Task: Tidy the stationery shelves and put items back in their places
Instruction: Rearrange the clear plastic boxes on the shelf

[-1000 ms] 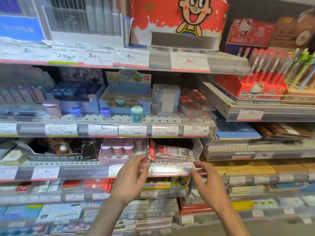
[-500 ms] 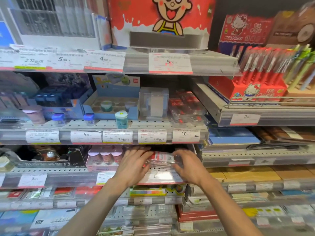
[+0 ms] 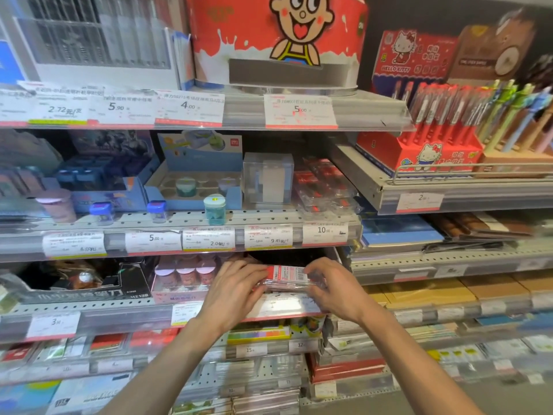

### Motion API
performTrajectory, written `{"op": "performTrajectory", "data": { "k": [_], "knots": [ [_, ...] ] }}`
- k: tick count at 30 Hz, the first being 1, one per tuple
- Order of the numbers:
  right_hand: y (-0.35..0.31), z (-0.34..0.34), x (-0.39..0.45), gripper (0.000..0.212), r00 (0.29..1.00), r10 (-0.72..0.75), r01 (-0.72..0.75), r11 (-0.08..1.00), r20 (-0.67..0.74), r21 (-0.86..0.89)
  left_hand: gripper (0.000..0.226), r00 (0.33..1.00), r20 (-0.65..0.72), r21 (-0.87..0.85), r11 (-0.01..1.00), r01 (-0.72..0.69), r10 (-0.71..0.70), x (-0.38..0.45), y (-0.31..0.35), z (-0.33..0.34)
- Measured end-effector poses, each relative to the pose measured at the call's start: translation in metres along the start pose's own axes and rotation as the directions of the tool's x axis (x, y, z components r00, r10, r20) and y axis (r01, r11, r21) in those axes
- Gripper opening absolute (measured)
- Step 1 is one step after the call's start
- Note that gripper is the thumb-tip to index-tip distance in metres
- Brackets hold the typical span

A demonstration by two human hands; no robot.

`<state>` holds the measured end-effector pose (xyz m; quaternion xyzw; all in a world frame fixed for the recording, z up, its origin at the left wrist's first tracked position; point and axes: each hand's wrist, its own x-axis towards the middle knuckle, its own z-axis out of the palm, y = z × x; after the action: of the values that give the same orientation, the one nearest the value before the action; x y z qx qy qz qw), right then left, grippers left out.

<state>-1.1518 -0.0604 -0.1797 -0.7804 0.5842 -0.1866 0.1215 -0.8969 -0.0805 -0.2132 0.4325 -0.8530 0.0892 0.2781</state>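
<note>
Grey metal shop shelving (image 3: pixel 269 218) with perforated decks fills the view in stacked tiers, each front edge carrying a clear rail of white price labels (image 3: pixel 188 108). To the right a second shelving bay (image 3: pixel 449 190) stands at an angle to the first, its upper deck tilted forward behind a thin wire rail (image 3: pixel 466 170). Behind that bay's top a dark wall (image 3: pixel 434 13) shows. A strip of plain grey floor (image 3: pixel 434 399) is visible at the lower right. The light is even and bright, without hard shadows.
</note>
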Motion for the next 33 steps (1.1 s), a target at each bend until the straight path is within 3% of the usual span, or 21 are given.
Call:
{"op": "performTrajectory", "data": {
  "k": [6,12,22,27,33],
  "knots": [
    [-0.009,-0.019,-0.03,0.033,1.0,0.0,0.0,1.0,-0.005,0.023,0.03,0.99,-0.077,-0.137,0.982,-0.13,0.12,-0.015,0.011,-0.014],
    [-0.028,-0.052,-0.059,0.03,1.0,-0.027,0.027,0.999,0.001,0.045,0.028,0.972,-0.154,-0.159,0.966,-0.202,0.178,-0.022,0.028,-0.053],
    [-0.067,-0.126,-0.075,0.027,0.979,-0.08,0.101,0.989,-0.186,0.106,0.027,0.907,-0.306,-0.083,0.941,-0.329,0.29,0.035,0.034,-0.127],
    [-0.068,-0.134,-0.067,0.025,0.931,-0.025,0.046,0.998,-0.365,0.051,0.037,0.939,-0.293,-0.091,0.973,-0.213,0.178,0.073,0.031,-0.14],
    [-0.074,-0.13,-0.041,0.03,0.805,0.046,-0.115,0.99,-0.592,-0.08,0.046,0.994,-0.104,-0.006,1.0,0.027,-0.027,0.102,0.023,-0.139]
  ]
}}
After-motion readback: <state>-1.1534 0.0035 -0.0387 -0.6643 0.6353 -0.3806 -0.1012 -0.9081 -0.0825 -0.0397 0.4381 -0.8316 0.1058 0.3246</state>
